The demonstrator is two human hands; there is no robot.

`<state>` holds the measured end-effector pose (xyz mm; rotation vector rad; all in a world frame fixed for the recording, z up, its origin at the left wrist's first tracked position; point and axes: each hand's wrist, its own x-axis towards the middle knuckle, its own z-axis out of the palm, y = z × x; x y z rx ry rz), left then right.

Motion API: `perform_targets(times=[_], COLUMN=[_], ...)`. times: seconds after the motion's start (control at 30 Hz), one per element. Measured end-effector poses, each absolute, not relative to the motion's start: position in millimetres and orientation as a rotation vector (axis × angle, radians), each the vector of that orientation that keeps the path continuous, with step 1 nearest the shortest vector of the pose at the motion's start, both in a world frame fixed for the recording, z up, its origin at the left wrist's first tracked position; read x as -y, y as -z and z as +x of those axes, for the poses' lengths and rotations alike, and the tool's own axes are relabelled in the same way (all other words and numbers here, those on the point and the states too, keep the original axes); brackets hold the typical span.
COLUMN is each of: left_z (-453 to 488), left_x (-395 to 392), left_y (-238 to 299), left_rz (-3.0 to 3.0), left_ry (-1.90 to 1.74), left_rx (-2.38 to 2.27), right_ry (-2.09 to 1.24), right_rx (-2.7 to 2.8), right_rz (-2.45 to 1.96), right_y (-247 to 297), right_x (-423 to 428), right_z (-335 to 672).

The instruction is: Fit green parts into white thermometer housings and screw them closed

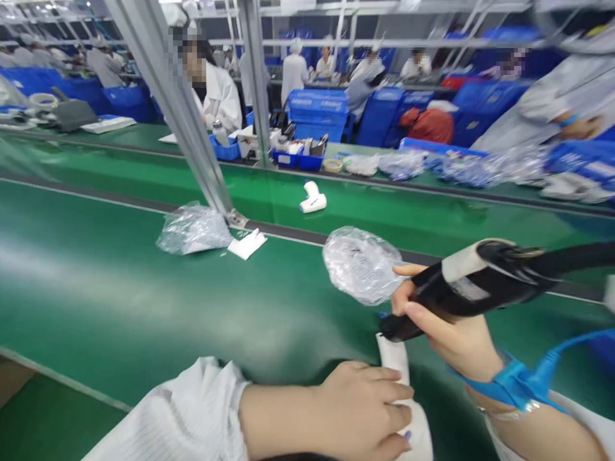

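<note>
My right hand (449, 333) is closed round a black electric screwdriver (475, 285), its tip pointing down at a white plastic part (398, 365) on the green bench. My left hand (362, 410) lies over that white part with fingers curled, holding it down. A blue wrist strap (516, 381) with a blue cord is on my right wrist. A crumpled clear plastic bag (360, 264) lies just beyond the screwdriver.
Another clear bag (192, 229) and a white piece (247, 243) lie by a slanted metal post (187, 115). A white handheld device (312, 198) rides the green conveyor belt (120, 169). Blue bins (298, 159) and people in white coats stand beyond; a co-worker's sleeve (552, 96) is at right.
</note>
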<state>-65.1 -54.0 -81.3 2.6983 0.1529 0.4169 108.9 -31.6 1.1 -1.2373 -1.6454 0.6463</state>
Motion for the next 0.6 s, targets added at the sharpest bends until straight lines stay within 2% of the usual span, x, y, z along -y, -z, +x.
perform_targets(times=[0.1, 0.17, 0.27, 0.37, 0.47, 0.6], left_z=[-58, -51, -33, -8, 13, 16], left_x=[46, 36, 21, 15, 17, 22], left_y=[86, 73, 39, 18, 30, 74], left_rz=[2.640, 2.585, 2.538, 2.636, 2.804, 2.973], left_ry=[-0.339, -0.242, -0.064, 0.114, 0.103, -0.033], left_rx=[-0.203, -0.422, -0.848, -1.071, -1.036, -0.698], right_ry=[-0.387, -0.219, -0.087, -0.009, 0.056, 0.111], right_rx=[1.669, 1.697, 1.820, 1.959, 2.021, 1.930], right_rz=[-1.231, -1.298, -1.532, -1.735, -1.833, -1.868], right_y=[-22, -28, -11, 21, 39, 26], right_x=[43, 59, 83, 97, 103, 112], right_z=[133, 160, 201, 224, 229, 255])
